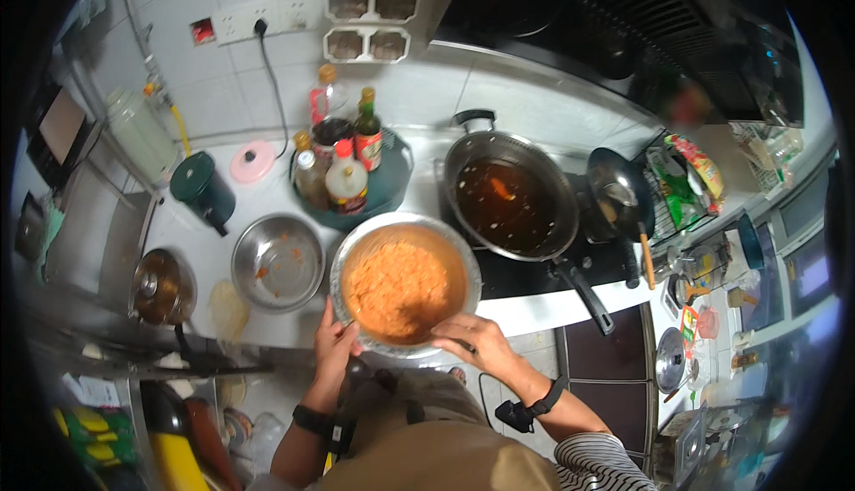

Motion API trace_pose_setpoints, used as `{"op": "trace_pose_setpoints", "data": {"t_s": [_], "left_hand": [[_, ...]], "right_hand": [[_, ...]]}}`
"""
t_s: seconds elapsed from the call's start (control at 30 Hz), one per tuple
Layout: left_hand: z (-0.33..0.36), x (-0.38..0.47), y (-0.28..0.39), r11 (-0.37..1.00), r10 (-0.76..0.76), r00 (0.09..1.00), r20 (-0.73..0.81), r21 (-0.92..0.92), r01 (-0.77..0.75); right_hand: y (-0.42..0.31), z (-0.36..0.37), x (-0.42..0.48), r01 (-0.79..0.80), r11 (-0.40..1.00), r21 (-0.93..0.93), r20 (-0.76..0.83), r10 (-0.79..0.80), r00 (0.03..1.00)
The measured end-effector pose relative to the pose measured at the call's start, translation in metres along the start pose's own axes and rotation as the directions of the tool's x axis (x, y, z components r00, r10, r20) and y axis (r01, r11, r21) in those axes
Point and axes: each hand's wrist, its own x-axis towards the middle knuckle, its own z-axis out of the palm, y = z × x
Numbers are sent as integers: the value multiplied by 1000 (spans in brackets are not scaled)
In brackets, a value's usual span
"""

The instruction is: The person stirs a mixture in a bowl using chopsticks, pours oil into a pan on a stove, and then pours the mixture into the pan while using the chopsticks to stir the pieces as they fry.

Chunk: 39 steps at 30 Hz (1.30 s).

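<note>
A metal basin [406, 220] holds a soft, orange-coloured mixture [401, 284] and overhangs the counter's front edge. My left hand [338, 343] grips its near left rim, thumb over the edge. At the near right rim is my right hand [484, 347], with curled fingers reaching over the edge beside the mixture. A small dark thing shows under that palm; whether it is a utensil's handle is unclear. Left of the basin sits a smaller steel bowl [304, 270] with orange scraps inside. A wok [571, 214] containing dark liquid and an orange piece is on the cooktop [504, 274] to the right.
The wok's handle [588, 301] juts past the counter front. Behind the basin, a green tray [394, 184] carries several bottles. A smaller pan [621, 170] with a wooden handle is farther right. A lidded pot [163, 291], a green canister [204, 190] and a pink lid [252, 162] are at left.
</note>
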Motion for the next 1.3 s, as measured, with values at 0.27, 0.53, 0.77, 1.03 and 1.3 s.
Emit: {"op": "trace_pose_setpoints", "data": {"t_s": [0.27,0.53,0.77,1.03,1.3], "left_hand": [[1,-13,-7,999,-37,999,25,-8,38],[8,-8,-3,1000,14,998,57,16,-15],[1,-9,-8,1000,28,999,36,-10,-28],[8,-10,-2,1000,7,999,32,2,-7],[2,-10,-7,1000,25,1000,19,-8,-25]], "right_hand": [[19,-28,1,-287,941,180,-128,312,941],[71,16,34,-380,882,279,-335,461,822],[19,-12,28,-299,926,232,-55,320,946],[26,6,16,64,993,97,-9,-64,998],[31,-28,40,-428,818,385,-234,535,812]]}}
